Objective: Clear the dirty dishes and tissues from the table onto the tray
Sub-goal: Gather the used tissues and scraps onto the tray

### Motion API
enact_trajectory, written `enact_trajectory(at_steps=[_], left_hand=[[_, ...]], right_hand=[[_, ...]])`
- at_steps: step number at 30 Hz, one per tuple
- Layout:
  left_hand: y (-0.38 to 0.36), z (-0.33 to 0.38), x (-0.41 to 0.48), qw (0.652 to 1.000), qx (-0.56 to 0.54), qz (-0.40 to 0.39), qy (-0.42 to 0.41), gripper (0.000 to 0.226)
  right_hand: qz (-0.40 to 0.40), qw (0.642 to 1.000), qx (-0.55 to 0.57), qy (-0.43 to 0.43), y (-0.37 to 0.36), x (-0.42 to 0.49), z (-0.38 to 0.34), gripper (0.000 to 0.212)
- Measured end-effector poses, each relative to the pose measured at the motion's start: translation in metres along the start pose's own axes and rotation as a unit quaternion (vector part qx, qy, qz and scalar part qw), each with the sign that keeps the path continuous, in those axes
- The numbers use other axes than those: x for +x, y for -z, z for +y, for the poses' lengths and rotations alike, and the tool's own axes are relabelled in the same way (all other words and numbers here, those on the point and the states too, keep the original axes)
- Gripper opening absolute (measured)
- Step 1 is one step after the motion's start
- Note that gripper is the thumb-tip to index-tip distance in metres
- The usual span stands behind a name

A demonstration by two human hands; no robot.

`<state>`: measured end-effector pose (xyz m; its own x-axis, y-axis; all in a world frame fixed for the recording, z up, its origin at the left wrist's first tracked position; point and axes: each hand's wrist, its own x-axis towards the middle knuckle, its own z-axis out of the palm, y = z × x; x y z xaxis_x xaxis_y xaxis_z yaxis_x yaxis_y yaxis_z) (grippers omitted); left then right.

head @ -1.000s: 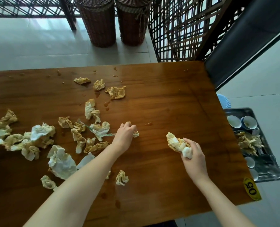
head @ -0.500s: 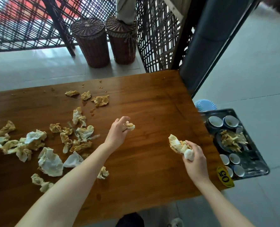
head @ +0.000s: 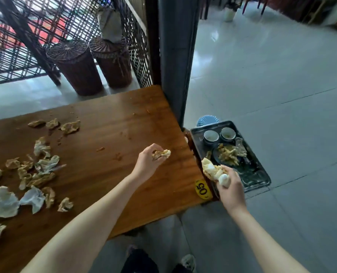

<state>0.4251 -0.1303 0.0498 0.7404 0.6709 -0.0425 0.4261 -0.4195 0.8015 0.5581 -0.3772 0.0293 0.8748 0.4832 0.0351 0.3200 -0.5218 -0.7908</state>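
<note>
Your left hand (head: 149, 161) hangs above the right part of the surface (head: 114, 133), its fingers curled round a small crumpled tissue (head: 162, 154) stained yellow-brown, which it pinches at the fingertips. Your right hand (head: 230, 191) is out past the surface's near right corner and grips a larger wad of tissues (head: 212, 170), white and stained, that sticks up out of the fist toward the tray (head: 251, 175).

The dark metal tray sits lower than the surface, just beside its right edge; what it stands on I cannot tell. At its far end are two cups (head: 211, 136), side by side. Nearer to you a dark plate (head: 215, 155) carries a heap of soiled tissues (head: 229, 153). A pale blue fluted dish (head: 207, 120) shows just beyond the tray's far rim.

A yellow sticker (head: 202, 189) reading "05" marks the corner of the surface beside your right hand. Well to the left, many loose tissues (head: 41, 168) lie scattered over the wood, with crumbs and smears between them. Beyond the far edge two wicker baskets (head: 75, 66) stand on the floor before a lattice screen (head: 16, 46), and a dark pillar (head: 175, 56) rises at the far right corner.
</note>
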Motion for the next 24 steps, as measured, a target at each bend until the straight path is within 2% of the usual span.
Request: enact_trajectory(at_steps=[6,12,24], left_hand=[[-0.041,0.040,0.018,0.997,0.035,-0.036,-0.055,0.020],[-0.069,0.058,0.048,0.993,0.039,-0.056,-0.096,0.020],[-0.115,0.067,0.150,0.995,0.013,-0.076,-0.058,0.017]], right_hand=[[0.049,0.998,-0.010,-0.044,0.046,0.005,0.036,0.044],[0.070,0.995,-0.011,-0.074,0.060,0.023,0.054,0.044],[0.102,0.984,-0.045,-0.139,0.074,0.118,0.088,0.042]])
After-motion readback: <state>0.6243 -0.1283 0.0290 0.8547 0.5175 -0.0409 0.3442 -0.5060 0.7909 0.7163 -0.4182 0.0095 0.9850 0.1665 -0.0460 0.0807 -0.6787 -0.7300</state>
